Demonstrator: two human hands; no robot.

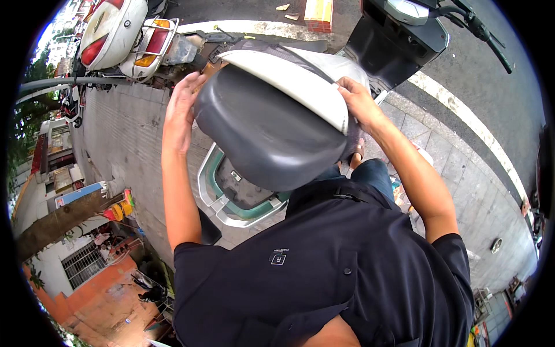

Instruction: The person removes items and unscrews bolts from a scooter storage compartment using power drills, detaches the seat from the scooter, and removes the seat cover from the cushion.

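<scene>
A black scooter seat [277, 115] is in front of me, tilted above the scooter's green and silver rear rack [231, 211]. Along its far side runs the white curved band of a seat cover [289, 84], with dark mesh fabric behind it. My left hand [184, 104] is at the seat's left end, its fingers stretched out and close to the edge; whether they touch the cover is unclear. At the right end, my right hand [357, 104] pinches the cover's edge, its fingers bent over it.
The scooter's black front panel [399, 46] and handlebar [480, 29] are at the far right. Another white scooter [115, 34] stands at far left. A red and orange box [318, 14] sits on the road beyond. Grey paving [121, 133] lies around, with a tree trunk [63, 225] at left.
</scene>
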